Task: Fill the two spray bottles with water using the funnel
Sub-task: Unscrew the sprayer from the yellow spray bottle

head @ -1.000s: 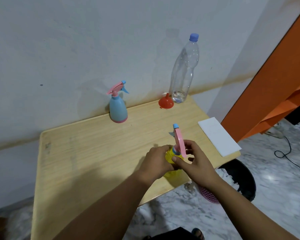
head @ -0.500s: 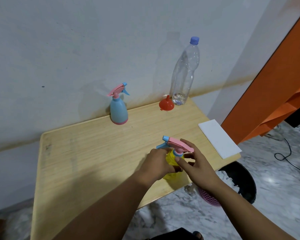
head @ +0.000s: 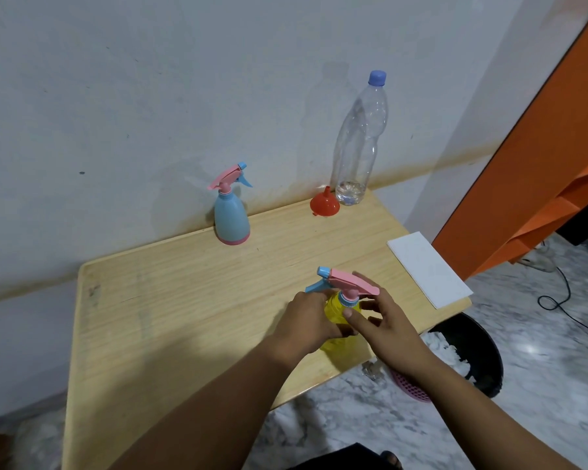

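Head view, only one here. Yellow sprayer stood upright near the front right edge of the table, long axis vertical. Pink trigger head was seated on its neck and ran crosswise, blue nozzle tip pointing left and a bit away toward the wall, back end of the head pointing right.

Left hand was wrapped around the yellow body from the left side, fingers curled on it, a proper hold. Right hand sat just right of the neck, thumb touching the blue collar under the head, other fingers loosely bent behind it. Looked like a light pinch on the collar, though a bit blurry there.

Blue sprayer was upright at the back of the table by the wall, well apart from the hands, pink head on, nozzle pointing right. Red funnel sat wide end down, spout straight up, at the back right, just beside the clear bottle. Bottle stood upright with its blue cap on and only a little water at the bottom.

White sheet lay flat on the right edge of the table. Black bin with white scraps on the floor below, pink basket next to it.

No readable brand, label or writing anywhere.
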